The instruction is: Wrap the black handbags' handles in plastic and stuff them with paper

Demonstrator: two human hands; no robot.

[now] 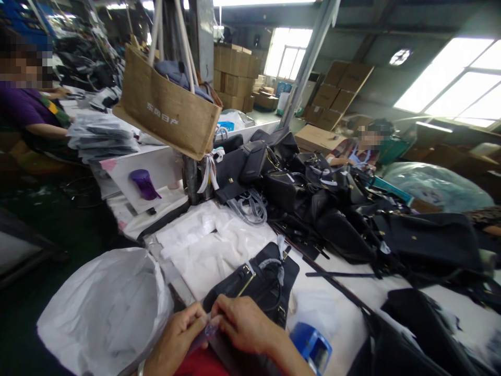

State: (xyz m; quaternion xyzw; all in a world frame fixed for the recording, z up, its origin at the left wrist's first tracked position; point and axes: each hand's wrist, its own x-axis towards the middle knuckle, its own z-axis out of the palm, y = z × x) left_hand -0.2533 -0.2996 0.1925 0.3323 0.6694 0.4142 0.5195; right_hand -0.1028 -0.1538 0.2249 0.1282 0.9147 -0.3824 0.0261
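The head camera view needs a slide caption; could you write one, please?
Left hand and right hand pinch a clear item before a black bag, beside an open white sack.

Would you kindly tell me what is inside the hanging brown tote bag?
Bluish-grey fabric shows atop the tote bag, with something brown at the picture's right end; the front wall hides anything deeper.

The left hand (176,332) is pinching with bent fingers (193,312). Just beside it, the right hand (243,318) is pinching too, its back facing up, while the right forearm (290,351) is slanting toward the lower right.
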